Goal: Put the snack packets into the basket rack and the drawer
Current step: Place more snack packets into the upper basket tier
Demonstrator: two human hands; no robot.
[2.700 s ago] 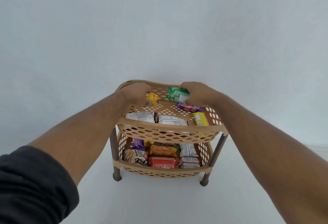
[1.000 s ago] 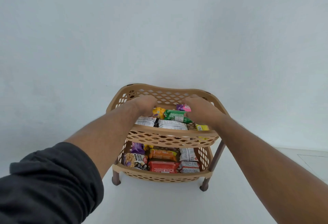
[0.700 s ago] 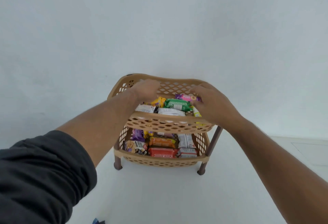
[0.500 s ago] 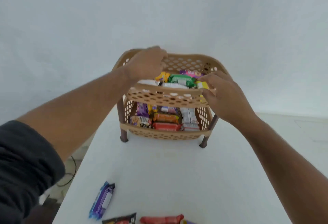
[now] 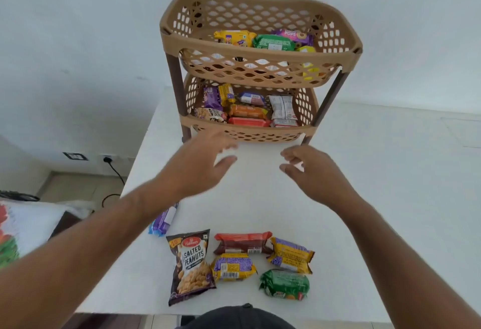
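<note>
Meanwhile, both hands were held empty above the tabletop (image 5: pixel 390 172), in front of the rack (image 5: pixel 260 52).

The left hand (image 5: pixel 200 164) was seen with fingers spread apart, blurred, just before the lower basket (image 5: pixel 250 130); the right hand (image 5: pixel 309 172) was held beside it, fingers loosely curled and apart, nothing gripped. Both baskets were stocked with packets: a yellow one (image 5: pixel 234 37), a green one (image 5: pixel 273 42) and a purple one (image 5: pixel 294 35) were seen in the upper basket, and orange, red, purple and white ones below. Six packets were left on the tabletop near its front edge: a peanuts bag (image 5: pixel 191 263), a red-brown packet (image 5: pixel 243 242), two yellow packets (image 5: pixel 233 267) (image 5: pixel 290 254), a green packet (image 5: pixel 285 284), and a blue-purple packet (image 5: pixel 164 220) partly hidden under the left forearm. No drawer could be made out.
</note>
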